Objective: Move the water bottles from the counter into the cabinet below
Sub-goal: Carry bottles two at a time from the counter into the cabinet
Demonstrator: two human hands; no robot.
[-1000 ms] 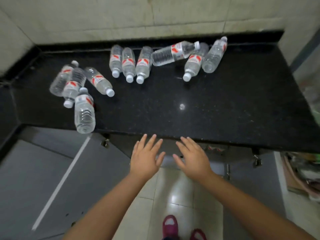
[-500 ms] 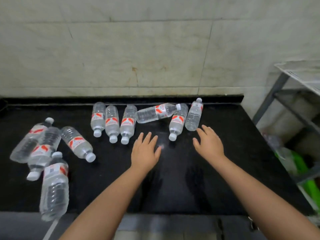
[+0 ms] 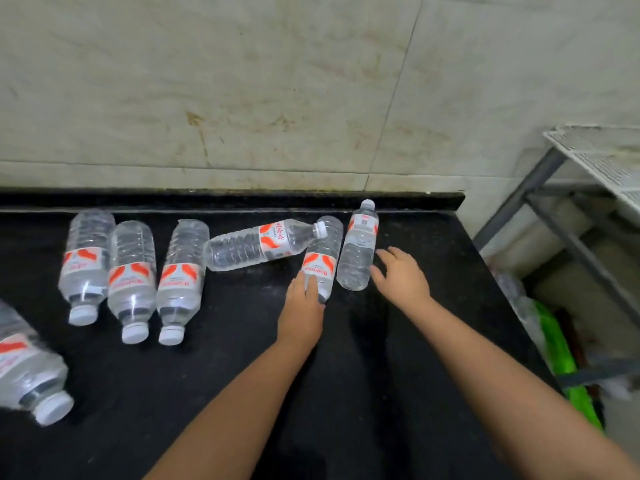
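Several clear water bottles with red-and-white labels lie on the black counter. My left hand lies over the cap end of one bottle, fingers curled over its neck. My right hand is spread open just right of the rightmost bottle, fingertips at its base. Another bottle lies crosswise, its cap resting against the one under my left hand. Three bottles lie side by side further left, caps toward me. One more bottle is at the left edge. The cabinet below is out of view.
A tiled wall backs the counter. Right of the counter's end stands a grey metal rack with a white wire shelf on top. Green plastic and another bottle lie low beside it.
Both hands have risen from below the counter edge and reached forward to the two rightmost bottles. The left hand has landed on a bottle's neck. The view has moved closer and tilted up.
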